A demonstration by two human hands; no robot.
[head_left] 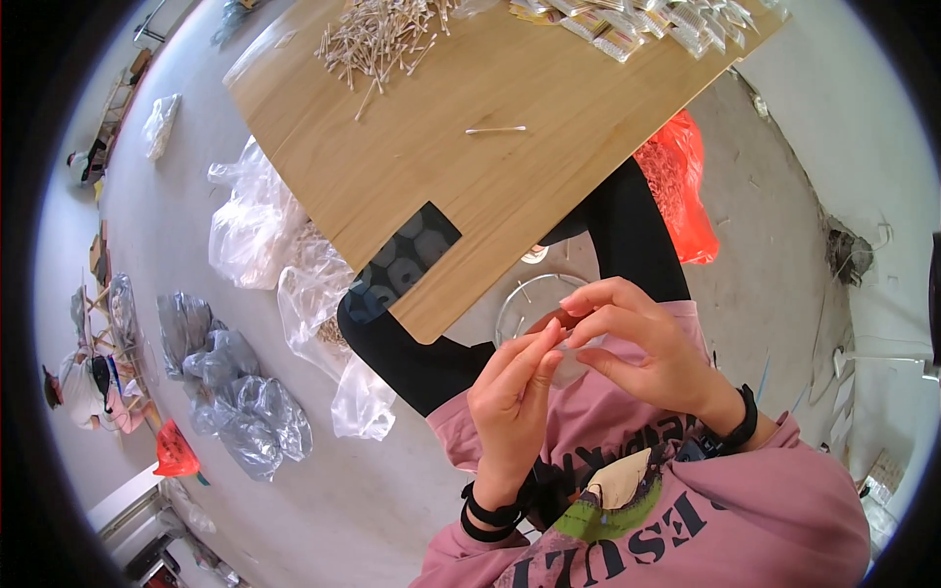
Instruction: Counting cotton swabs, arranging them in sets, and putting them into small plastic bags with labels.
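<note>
Both of my hands are raised above my lap, close together, near the table's front edge. My left hand (pixel 515 407) has its fingers pressed against the thumb. Beside it, my right hand (pixel 642 358) curls its fingers inward in a pinch. Between them is a small see-through piece of plastic (pixel 567 368), which looks like a little clear bag; the fingers partly cover it. Ahead on the wooden table (pixel 392 167) lies a single cotton swab (pixel 496 129), apart from a loose heap of cotton swabs (pixel 377 44) at the far left.
Several small packets (pixel 627 27) are piled at the table's far right. A dark rectangular sheet (pixel 407 257) lies at its near left corner. Clear bags (pixel 257 220) and grey plastic bags (pixel 230 377) rest on the floor to the left; a red bag (pixel 681 191) sits at the right.
</note>
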